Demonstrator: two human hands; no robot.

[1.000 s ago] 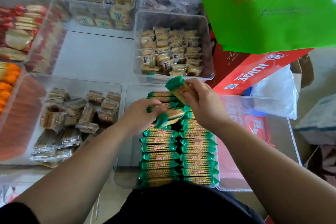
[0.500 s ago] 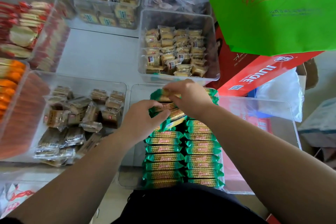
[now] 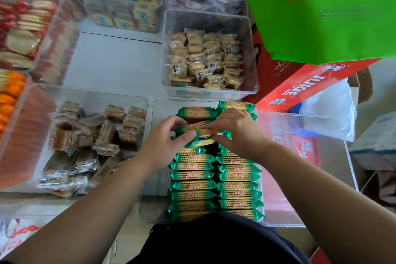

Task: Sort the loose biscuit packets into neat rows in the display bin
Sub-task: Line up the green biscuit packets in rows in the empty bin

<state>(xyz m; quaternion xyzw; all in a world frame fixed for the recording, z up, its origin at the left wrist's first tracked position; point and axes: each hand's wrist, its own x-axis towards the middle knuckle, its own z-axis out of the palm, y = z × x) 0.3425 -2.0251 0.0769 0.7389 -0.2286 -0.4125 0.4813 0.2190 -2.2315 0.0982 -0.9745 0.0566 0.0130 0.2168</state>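
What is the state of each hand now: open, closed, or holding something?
Left hand: closed, pinching the left end of a green biscuit packet.
Right hand: closed, pinching the right end of the same packet.

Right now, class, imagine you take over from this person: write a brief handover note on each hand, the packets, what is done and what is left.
The left hand pinches the left end of a loose green packet above the display bin; the right hand pinches its right end.
Done: two neat rows of packets fill the bin's near part; far packets lie at its far end.
Left: seat the held packet, straighten the tilted packets beneath it.
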